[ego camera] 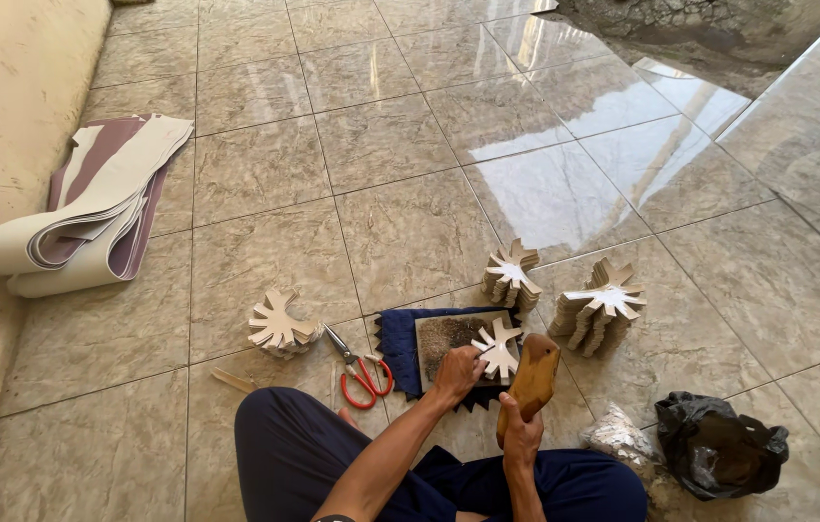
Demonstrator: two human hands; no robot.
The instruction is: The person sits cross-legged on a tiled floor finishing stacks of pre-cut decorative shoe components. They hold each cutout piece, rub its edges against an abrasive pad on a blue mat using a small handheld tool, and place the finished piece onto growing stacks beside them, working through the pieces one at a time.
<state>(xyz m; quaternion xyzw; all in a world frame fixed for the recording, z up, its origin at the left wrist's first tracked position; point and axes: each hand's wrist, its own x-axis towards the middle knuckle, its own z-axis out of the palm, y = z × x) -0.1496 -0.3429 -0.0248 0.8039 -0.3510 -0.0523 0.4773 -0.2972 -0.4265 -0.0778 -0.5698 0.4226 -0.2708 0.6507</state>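
I sit on a tiled floor. My left hand presses a pale star-shaped cutout onto a brown block lying on a dark blue cloth. My right hand grips the handle of a wooden mallet, its head raised just right of the cutout. Stacks of similar cutouts stand around: one behind the block, a taller one to the right, another to the left.
Red-handled scissors lie left of the cloth. Folded cream and maroon sheet material rests by the left wall. A black plastic bag and a clear bag sit at the right. A small wooden stick lies near my knee.
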